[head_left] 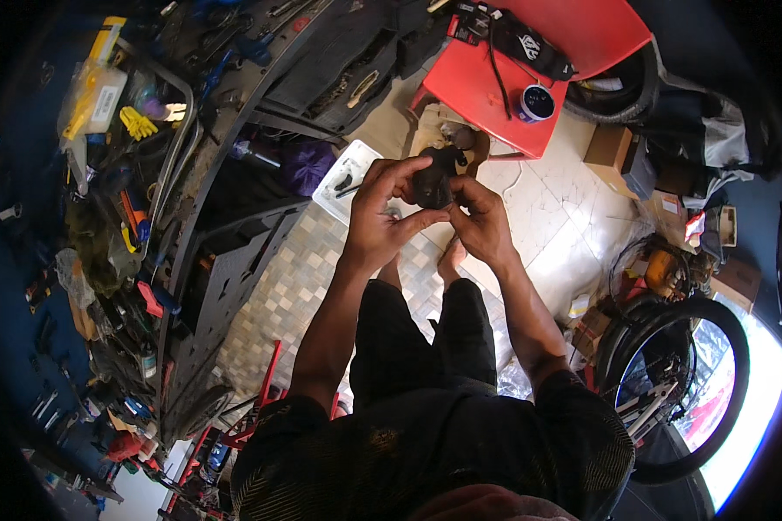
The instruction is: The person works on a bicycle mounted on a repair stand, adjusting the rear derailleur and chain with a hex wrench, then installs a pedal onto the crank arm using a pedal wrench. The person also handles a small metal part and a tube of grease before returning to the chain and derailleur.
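Both my hands are raised in front of me around a small dark part (434, 180), black and lumpy, whose exact kind I cannot make out. My left hand (381, 213) is closed on it, with the fingers along its upper left side and the thumb at its lower edge. At its right side my right hand (480, 217) pinches it with thumb and fingertips. Below the hands, a white tray (334, 181) with small dark pieces in it lies on the floor, partly covered by my left hand.
A red chair (487, 91) ahead bears a blue-and-white tub (536, 103) and black packages. To the left runs a cluttered workbench with tools and yellow gloves (137, 123). On the right stand cardboard boxes (608, 152) and a bicycle wheel (738, 373).
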Demonstrator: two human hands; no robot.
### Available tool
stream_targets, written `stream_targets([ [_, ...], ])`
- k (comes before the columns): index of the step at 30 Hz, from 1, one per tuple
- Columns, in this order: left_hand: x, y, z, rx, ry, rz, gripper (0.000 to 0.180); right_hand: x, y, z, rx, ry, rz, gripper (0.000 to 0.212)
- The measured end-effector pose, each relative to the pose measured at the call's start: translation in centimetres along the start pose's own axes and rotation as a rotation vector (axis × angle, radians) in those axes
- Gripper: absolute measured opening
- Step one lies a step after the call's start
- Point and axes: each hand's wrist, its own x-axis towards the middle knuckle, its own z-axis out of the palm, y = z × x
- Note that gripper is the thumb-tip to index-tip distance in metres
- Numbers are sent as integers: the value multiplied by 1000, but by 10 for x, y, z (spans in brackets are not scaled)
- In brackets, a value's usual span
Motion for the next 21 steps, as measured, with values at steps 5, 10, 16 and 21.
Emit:
stream_targets([
  [5, -8, 9, -11, 25, 81, -5, 71, -2, 4, 24, 54, 4, -44, 19],
  [10, -17, 9, -27, 5, 149, -32, 66, 3, -19, 41, 12, -44, -38, 17],
  [16, -21, 20, -55, 59, 211, 112, 61, 14, -42, 58, 57, -93, -72, 15],
  [21, -31, 11, -66, -218, 263, 75, 50, 20, -62, 70, -11, -138, -103, 15],
])
